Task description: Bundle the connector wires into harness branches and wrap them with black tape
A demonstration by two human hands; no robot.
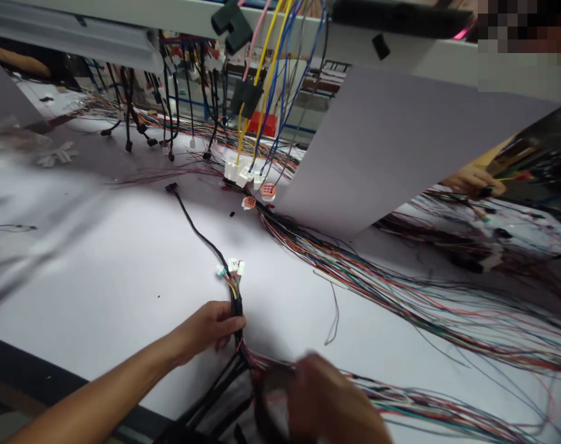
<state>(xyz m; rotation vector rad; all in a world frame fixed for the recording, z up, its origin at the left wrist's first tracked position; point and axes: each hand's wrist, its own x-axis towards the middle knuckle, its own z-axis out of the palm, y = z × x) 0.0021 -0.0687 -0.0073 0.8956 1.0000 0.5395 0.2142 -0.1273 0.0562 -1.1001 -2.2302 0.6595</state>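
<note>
My left hand (220, 322) is closed around a black-taped wire harness (236, 303), thumb across its front. Beyond the grip, several coloured wires end in small white connectors (236, 266), one with a teal part. A thin black branch (194, 229) runs from there up the table to a dark plug (171, 187). My right hand (329, 401), blurred by motion, is at the lower middle, closed on what looks like a roll of black tape (264, 404) close to the harness. Its fingertips are smeared. Below my left hand the harness splits into black branches (224, 379) and loose coloured wires.
A long wire bundle (354, 290) crosses the white table (123, 259) to the right. White connectors (245, 174) and orange-faced ones (268, 191) hang on wires from an overhead rail (284, 24). Another person's hand (474, 180) works at far right, behind a hanging white sheet (377, 142).
</note>
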